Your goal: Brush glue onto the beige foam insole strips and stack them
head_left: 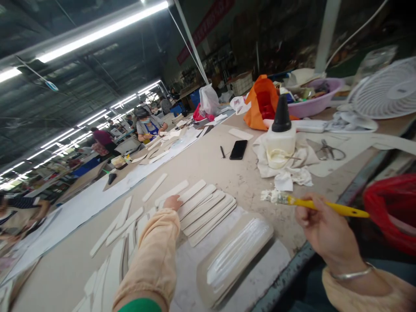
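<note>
My right hand (328,232) is closed round the yellow handle of a paintbrush (334,208), its bristles caked with white paste and pointing left. My left hand (173,203) reaches to a row of pale flat strips (208,208), its fingers bent closed at the end of one strip; the fingertips are partly hidden. Nearer me, a stack of rounded beige pieces (240,255) has white paste streaked across its top, lying on a pale sheet. More loose strips (113,264) spread to the left, partly behind my sleeve.
A white bottle with a black cone top (281,134) stands on crumpled cloth. Around it are scissors (328,151), a phone (238,149), an orange bag (260,104), a purple basin (318,99) and a fan (386,89). A red bag (393,212) hangs by the table edge. A co-worker (149,123) sits beyond.
</note>
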Demonstrator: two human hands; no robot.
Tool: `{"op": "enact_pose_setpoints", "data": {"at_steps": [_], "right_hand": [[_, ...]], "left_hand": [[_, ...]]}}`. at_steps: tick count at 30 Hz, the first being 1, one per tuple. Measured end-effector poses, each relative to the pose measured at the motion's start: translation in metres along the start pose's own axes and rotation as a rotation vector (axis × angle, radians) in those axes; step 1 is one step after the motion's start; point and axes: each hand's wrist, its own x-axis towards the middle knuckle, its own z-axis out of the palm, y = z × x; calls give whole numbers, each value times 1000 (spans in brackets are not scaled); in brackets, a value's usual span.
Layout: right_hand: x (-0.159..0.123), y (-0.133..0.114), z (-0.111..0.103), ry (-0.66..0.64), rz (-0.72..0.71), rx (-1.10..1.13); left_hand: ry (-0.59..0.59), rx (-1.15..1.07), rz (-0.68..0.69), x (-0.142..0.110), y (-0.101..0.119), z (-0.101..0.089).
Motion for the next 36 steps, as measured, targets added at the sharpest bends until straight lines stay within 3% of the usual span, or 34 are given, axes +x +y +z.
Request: {"op": "enact_pose_setpoints", "data": {"at_steps": [4, 9, 14, 22, 26, 31, 33, 36], "right_hand": [[-1, 1, 5, -22, -1, -28], [-3, 6, 6, -33, 7, -70], [-4, 7, 8, -19, -2, -57], [-4, 7, 10, -40, -7, -45], [-4, 7, 11, -39, -23, -38], [-4, 5, 13, -29, -60, -64], [-5, 5, 13, -40, -88, -114], [-8, 8, 11, -59, -150, -237]], "left_hand": [[-99, 53, 9, 16, -4, 4], [-135, 73, 51, 21, -14, 7], [-119, 59, 59, 21, -17, 9], [-93, 2, -60, 25, -19, 10], [-9, -31, -71, 21, -15, 6], [189, -164, -45, -6, -11, -14], [239, -259, -22, -29, -11, -24], [215, -429, 50, -81, -7, -35]]}}
